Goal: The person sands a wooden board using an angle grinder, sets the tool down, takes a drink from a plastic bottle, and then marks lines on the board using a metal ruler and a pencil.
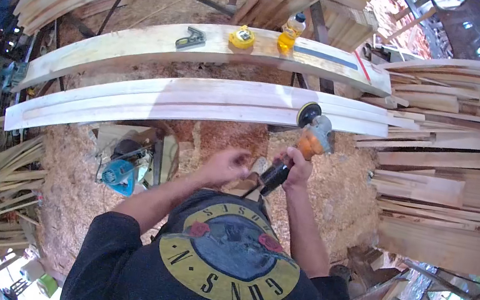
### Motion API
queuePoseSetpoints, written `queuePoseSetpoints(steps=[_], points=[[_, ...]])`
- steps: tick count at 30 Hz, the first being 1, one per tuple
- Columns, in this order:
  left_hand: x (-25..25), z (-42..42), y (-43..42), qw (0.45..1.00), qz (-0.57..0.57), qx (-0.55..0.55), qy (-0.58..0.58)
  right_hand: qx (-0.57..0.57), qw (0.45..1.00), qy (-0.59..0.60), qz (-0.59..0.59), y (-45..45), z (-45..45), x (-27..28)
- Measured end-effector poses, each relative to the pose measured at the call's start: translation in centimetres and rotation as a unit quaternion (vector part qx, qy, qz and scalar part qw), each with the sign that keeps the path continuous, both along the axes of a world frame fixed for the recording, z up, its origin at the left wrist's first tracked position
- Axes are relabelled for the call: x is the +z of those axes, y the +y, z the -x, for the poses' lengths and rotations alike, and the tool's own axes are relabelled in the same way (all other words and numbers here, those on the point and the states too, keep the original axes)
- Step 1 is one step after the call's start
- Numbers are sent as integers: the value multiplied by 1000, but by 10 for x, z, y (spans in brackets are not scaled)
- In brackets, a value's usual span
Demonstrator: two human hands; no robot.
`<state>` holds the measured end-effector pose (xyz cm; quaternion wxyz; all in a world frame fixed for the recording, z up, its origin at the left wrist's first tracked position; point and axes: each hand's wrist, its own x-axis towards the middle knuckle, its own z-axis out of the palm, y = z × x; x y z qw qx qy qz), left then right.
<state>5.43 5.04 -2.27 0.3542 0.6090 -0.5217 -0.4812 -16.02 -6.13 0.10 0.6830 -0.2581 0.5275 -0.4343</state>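
Gripping an orange-and-black power tool (312, 137) by its dark rear end, the right hand (296, 169) has its fingers wrapped snugly around the body, with the round black disc (309, 115) at the far end. From up here the disc overlaps the pale boards (197, 104) laid side by side in front of the person, but I honestly can't tell if it's touching them. The left hand (226, 168) is just left of the tool's back end, fingers loosely bent, and I can't make out whether they're pinching anything. Beyond those boards there's a thick plank (141, 58) carrying a dark hand tool (191, 38), a yellow tape measure (242, 37), a bottle (291, 33) of yellow-orange liquid standing upright, a bluish flat strip (325, 57) and a thin red piece (362, 67) near the right end. Down on the left, a blue power tool (118, 176) sits low over the sawdust (64, 210), and off to the right there's a whole load of stacked lumber (449, 158).
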Motion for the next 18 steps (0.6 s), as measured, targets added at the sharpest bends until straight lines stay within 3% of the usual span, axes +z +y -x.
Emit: queuePoseSetpoints(steps=[4, 7, 9, 10, 12, 15, 18], points=[[-22, -95, -47, 956, 106, 195, -194, 75, 993, 83, 43, -3, 17, 2], [-54, -181, -77, 868, 177, 241, -395, 132, 978, 149, 64, 2, 23, -5], [-50, -207, -91, 838, 91, 271, -465, 149, 962, 213, 78, 8, 25, -14], [-55, -219, -98, 832, 61, 280, -475, 202, 960, 185, 50, 8, 24, -7], [-65, -232, -108, 820, -1, 293, -492, 192, 956, 215, 48, 15, 12, -1], [-79, -226, -109, 776, 9, 276, -567, 212, 952, 217, 23, 18, 7, -16], [-70, -224, -112, 791, -64, 247, -555, 233, 953, 192, 22, 15, -5, -14]])
